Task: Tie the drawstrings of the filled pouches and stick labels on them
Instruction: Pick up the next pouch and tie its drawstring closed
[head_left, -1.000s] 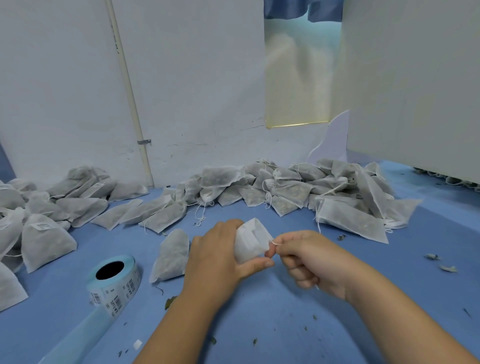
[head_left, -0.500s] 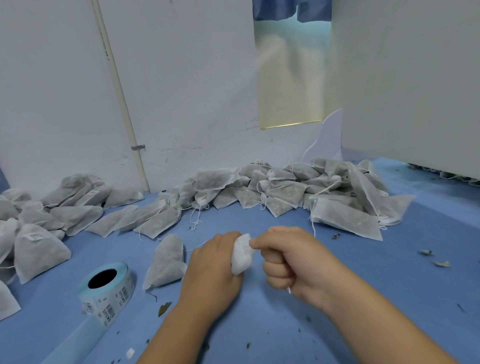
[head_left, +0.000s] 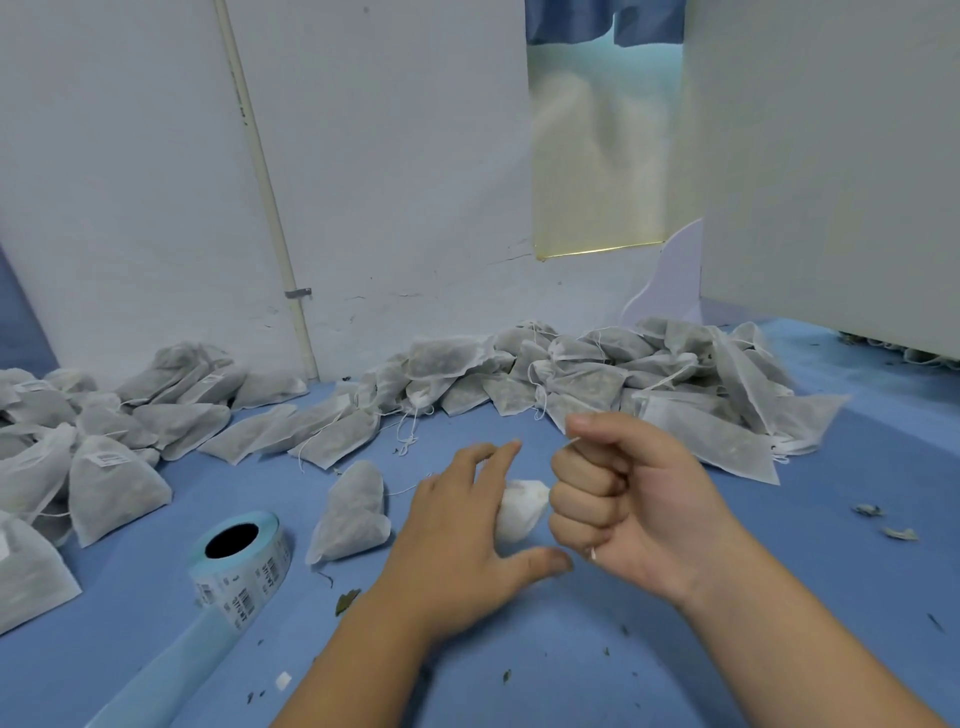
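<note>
worktop (head_left: 571, 649): plain blue
pouches (head_left: 582, 384): translucent white, grey-green filling showing through
label roll (head_left: 244, 566): pale blue liner, white labels, black barcodes
wall (head_left: 389, 156): white

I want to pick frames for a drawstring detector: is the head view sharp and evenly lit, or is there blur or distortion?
Head view: soft, even light, faint shadows under the left hand and right hand; the small white fabric pouch between them looks washed-out; the thin white drawstring in the right grip shows only as short bits; the wide lens tilts the white wall pipe.
</note>
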